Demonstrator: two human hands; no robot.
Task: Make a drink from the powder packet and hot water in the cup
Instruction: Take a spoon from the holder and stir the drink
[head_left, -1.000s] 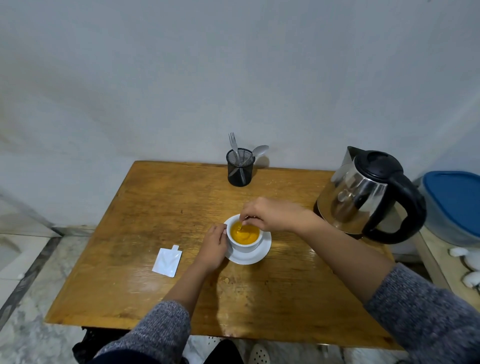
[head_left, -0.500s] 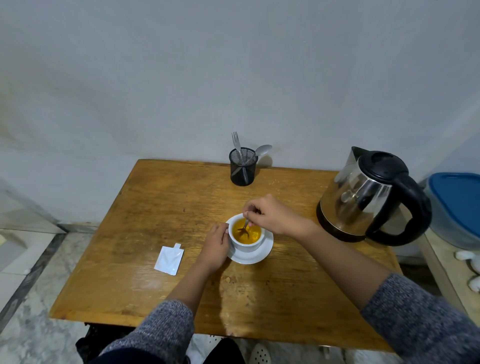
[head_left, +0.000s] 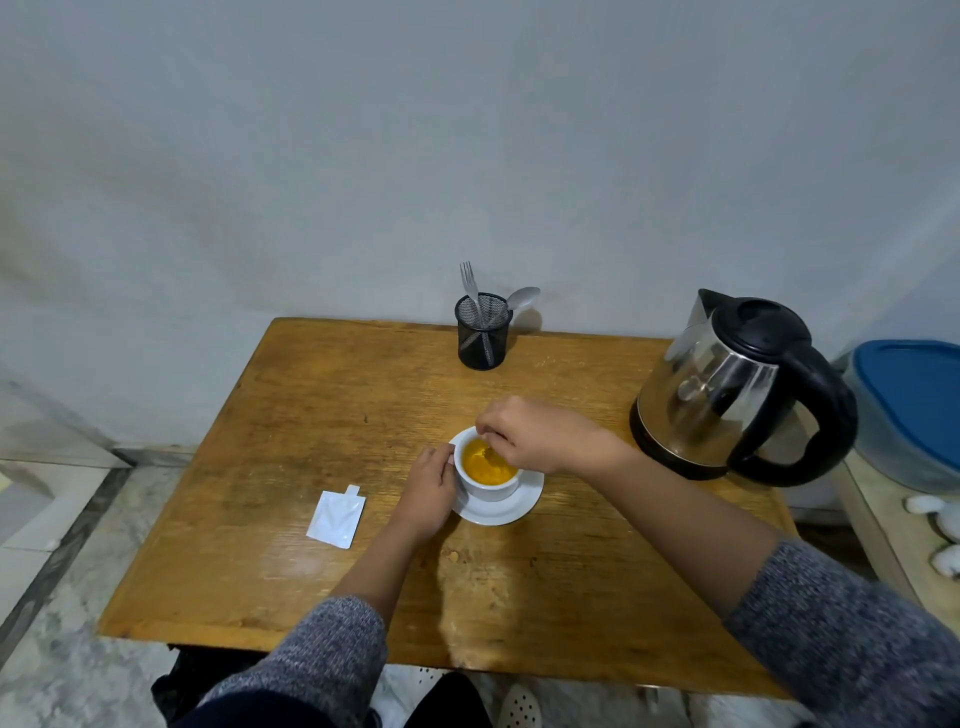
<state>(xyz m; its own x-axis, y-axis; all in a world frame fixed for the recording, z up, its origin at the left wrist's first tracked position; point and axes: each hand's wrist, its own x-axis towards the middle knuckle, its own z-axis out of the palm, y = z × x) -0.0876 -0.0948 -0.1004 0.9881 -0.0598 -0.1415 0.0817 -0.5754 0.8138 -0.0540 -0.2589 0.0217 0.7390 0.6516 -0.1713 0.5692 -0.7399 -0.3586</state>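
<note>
My left hand (head_left: 428, 491) grips the white ceramic cup (head_left: 488, 480) of orange drink on its white saucer (head_left: 511, 512), mid-table; my right hand (head_left: 540, 436) pinches a stirrer dipped inside; the torn white packet (head_left: 335, 519) lies left.

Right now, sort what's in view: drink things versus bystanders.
In use: cup on saucer, steadied by left hand; right hand stirring; empty packet; kettle.

Just lying about: mesh holder with fork and spoon; blue-lidded container.
</note>
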